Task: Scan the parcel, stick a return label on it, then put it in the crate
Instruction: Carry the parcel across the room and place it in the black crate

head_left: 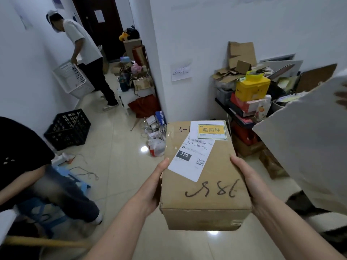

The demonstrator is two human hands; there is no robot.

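Your left hand point(150, 188) and right hand point(249, 182) grip the parcel point(204, 184), its yellow return label point(211, 131) on; the black crate point(68, 129) sits on the floor, contents unclear.

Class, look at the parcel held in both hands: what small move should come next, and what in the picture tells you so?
Probably carry the parcel left toward the black crate on the floor. The yellow return label is already stuck on its top beside the shipping label, and the left hand and right hand hold its sides, so only the crate step seems left.
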